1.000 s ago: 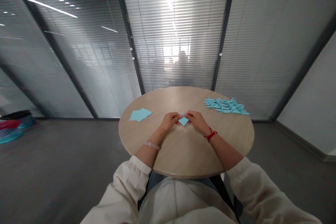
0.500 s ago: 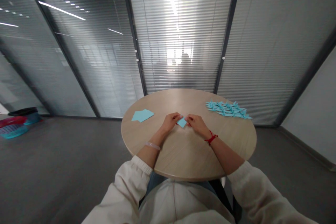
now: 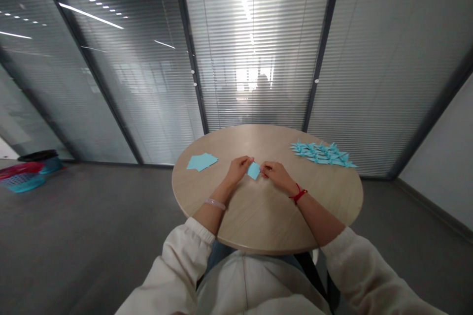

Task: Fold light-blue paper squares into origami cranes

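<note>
a small blue paper point(image 3: 253, 171) sits just below the middle of the frame, between the two hands, squarish with no clear long axis. the left hand point(image 3: 238, 170) is nearer, its thumb and fingers clamped on the paper's upper-left edge. the right hand point(image 3: 275, 173) has its fingertips bunched at the paper's right corner; whether they pinch it or only sit beside it, i cannot tell. fold lines are too small to make out, and the fingers hide the paper's left edge.
</note>
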Action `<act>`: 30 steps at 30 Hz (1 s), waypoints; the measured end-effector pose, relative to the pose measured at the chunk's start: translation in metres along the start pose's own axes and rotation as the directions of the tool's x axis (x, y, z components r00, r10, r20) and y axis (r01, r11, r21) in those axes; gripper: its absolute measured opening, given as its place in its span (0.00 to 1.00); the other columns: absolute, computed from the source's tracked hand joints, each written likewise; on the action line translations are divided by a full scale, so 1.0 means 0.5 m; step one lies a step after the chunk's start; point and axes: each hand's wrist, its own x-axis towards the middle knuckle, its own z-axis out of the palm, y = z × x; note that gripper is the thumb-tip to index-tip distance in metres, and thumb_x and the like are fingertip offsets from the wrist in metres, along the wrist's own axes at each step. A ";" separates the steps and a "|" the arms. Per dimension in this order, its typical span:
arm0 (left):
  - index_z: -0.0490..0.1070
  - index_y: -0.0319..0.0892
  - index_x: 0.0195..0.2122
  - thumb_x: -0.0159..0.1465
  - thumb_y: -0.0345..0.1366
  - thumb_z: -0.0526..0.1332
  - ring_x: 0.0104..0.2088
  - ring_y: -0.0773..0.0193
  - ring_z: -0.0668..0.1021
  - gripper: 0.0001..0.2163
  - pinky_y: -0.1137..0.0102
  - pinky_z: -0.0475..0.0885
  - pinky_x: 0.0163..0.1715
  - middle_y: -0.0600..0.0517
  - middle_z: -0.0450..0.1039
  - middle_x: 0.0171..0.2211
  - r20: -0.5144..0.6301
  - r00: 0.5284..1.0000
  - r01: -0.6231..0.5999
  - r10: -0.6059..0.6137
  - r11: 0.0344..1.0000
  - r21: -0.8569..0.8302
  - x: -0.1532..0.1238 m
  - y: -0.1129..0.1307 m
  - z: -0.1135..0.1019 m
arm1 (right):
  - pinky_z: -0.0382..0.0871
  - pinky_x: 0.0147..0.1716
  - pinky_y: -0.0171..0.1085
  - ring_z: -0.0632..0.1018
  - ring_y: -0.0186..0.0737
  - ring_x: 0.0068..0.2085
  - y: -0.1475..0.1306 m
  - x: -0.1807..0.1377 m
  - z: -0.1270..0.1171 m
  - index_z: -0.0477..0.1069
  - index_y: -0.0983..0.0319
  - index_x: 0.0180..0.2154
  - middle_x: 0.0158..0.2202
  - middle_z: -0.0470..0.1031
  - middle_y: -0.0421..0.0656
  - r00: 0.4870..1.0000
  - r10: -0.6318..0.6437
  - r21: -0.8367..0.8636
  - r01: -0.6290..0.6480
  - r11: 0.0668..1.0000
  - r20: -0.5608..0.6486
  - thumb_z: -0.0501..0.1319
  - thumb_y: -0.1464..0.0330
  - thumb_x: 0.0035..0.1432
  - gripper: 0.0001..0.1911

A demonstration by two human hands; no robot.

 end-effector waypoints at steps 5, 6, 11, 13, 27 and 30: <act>0.61 0.40 0.21 0.64 0.47 0.50 0.23 0.69 0.62 0.19 0.73 0.56 0.25 0.56 0.59 0.19 -0.068 0.997 -0.028 0.042 0.980 0.196 -0.003 0.004 0.004 | 0.61 0.28 0.31 0.71 0.32 0.24 -0.002 0.002 0.002 0.70 0.63 0.24 0.21 0.72 0.40 1.000 -0.007 0.058 0.005 0.998 0.031 0.55 0.67 0.58 0.13; 0.61 0.40 0.21 0.65 0.46 0.50 0.23 0.69 0.63 0.19 0.73 0.56 0.25 0.56 0.60 0.20 -0.079 0.995 -0.034 0.053 0.974 0.222 -0.003 0.005 0.005 | 0.61 0.28 0.31 0.71 0.32 0.24 -0.002 0.003 0.002 0.70 0.63 0.24 0.21 0.72 0.40 0.999 -0.011 0.072 0.008 0.997 0.034 0.55 0.66 0.58 0.13; 0.61 0.41 0.22 0.65 0.45 0.50 0.24 0.69 0.64 0.18 0.72 0.56 0.26 0.56 0.61 0.21 -0.093 0.992 -0.063 0.090 0.963 0.261 -0.002 0.007 0.006 | 0.63 0.28 0.31 0.71 0.33 0.24 -0.005 0.004 0.000 0.70 0.63 0.23 0.21 0.72 0.40 0.999 -0.024 0.151 0.017 0.988 0.042 0.55 0.64 0.57 0.14; 0.61 0.41 0.22 0.65 0.45 0.50 0.23 0.68 0.64 0.17 0.72 0.57 0.26 0.56 0.61 0.20 -0.097 0.992 -0.057 0.085 0.965 0.258 -0.002 0.007 0.006 | 0.63 0.28 0.32 0.71 0.33 0.24 -0.006 0.004 0.001 0.70 0.63 0.23 0.21 0.72 0.40 0.999 -0.019 0.176 0.012 0.984 0.038 0.56 0.64 0.57 0.13; 0.71 0.41 0.41 0.62 0.49 0.55 0.27 0.67 0.71 0.17 0.75 0.66 0.20 0.52 0.69 0.28 -0.080 0.995 0.056 -0.059 0.998 -0.039 0.003 -0.028 0.007 | 0.65 0.32 0.34 0.74 0.37 0.29 0.005 0.012 -0.004 0.75 0.62 0.26 0.27 0.76 0.43 0.982 -0.043 -0.018 0.040 0.999 -0.185 0.59 0.65 0.54 0.10; 0.73 0.39 0.41 0.60 0.52 0.57 0.29 0.65 0.72 0.21 0.75 0.68 0.21 0.50 0.70 0.29 -0.041 0.995 0.083 -0.088 0.991 -0.104 0.007 -0.039 0.010 | 0.65 0.33 0.34 0.75 0.37 0.30 0.009 0.012 -0.002 0.76 0.62 0.27 0.29 0.77 0.44 0.966 -0.052 -0.075 0.034 0.997 -0.253 0.61 0.67 0.53 0.08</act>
